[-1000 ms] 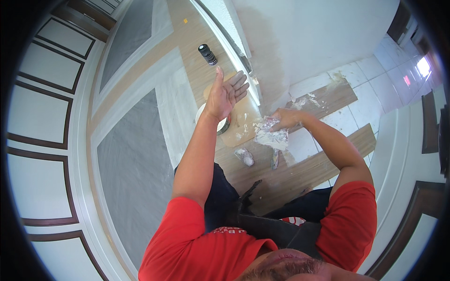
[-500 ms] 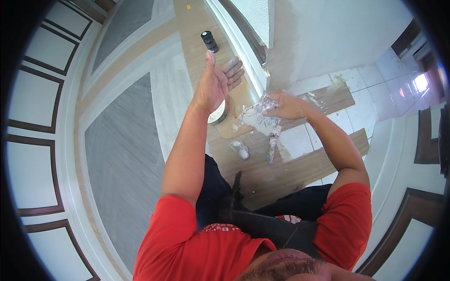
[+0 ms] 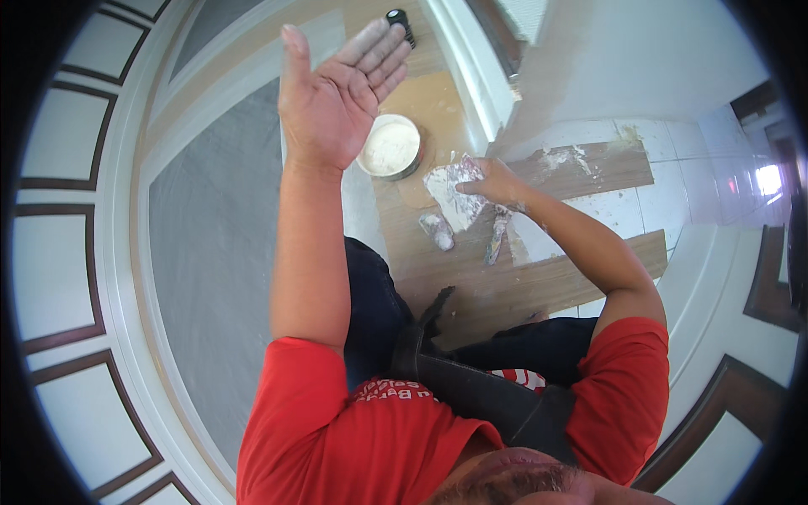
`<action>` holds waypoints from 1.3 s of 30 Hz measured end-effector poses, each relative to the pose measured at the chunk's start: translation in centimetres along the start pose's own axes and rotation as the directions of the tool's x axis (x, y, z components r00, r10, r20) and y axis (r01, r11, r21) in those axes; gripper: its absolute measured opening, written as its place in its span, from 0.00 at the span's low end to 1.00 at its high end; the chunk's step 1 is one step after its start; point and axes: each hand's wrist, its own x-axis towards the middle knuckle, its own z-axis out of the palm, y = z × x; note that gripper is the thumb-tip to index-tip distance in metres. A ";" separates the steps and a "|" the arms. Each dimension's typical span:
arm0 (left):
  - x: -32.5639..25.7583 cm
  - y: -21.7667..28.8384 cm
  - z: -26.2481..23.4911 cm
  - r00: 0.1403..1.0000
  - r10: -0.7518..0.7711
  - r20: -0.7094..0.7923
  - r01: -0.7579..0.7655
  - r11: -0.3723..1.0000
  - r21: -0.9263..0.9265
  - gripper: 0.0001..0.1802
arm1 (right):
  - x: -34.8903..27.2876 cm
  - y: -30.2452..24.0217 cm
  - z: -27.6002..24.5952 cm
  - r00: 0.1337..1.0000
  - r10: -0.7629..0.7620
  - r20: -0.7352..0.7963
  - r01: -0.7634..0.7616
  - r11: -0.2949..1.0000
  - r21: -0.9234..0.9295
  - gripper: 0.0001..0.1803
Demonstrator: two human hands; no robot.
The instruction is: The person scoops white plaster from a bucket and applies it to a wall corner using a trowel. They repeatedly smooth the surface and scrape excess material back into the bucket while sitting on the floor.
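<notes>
**Two hands, one messy patch job**

Two hands are in shot, and only one is holding anything. The left hand (image 3: 337, 101) is raised flat, palm up, fingers straight and close together with the thumb sticking out to the side, nothing in it, some white dust on the fingertips. The right hand (image 3: 491, 179) is down low, fingers curled around a putty knife (image 3: 450, 192) whose wide blade is smeared with white filler. The blade sits over a brown board (image 3: 438, 244) on the floor, just beside the open tub of filler (image 3: 389, 146). A second putty knife (image 3: 497, 236) and a small white lump (image 3: 438, 229) lie on the board just below the hand. A small dark bottle (image 3: 399, 18) stands further up, beside the left fingertips.
</notes>
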 end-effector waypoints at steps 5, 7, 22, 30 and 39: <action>-2.0 2.1 -5.2 0.984 0.078 0.163 -0.022 0.946 -0.324 0.63 | 5.2 -3.1 2.8 0.997 -0.072 -0.029 0.054 0.908 -0.415 0.29; -2.7 2.5 -7.2 0.959 0.125 0.256 0.023 0.862 -0.507 0.64 | 6.4 -6.8 2.9 0.994 -0.085 -0.066 0.035 0.834 -0.551 0.29; -4.9 4.4 -8.8 0.999 0.030 0.038 0.000 0.783 -0.622 0.65 | 23.2 -9.6 7.4 0.971 0.231 -0.065 -0.192 0.584 -0.789 0.18; -6.4 5.0 -8.3 0.985 0.121 -0.122 -0.112 0.990 0.083 0.64 | 22.9 -9.8 10.1 0.995 -0.006 -0.095 -0.074 0.577 -0.814 0.19; -5.4 4.6 -7.1 0.968 0.157 -0.194 -0.150 0.987 0.048 0.65 | 18.7 -10.4 10.0 0.928 -0.372 -0.019 0.167 0.461 -0.872 0.14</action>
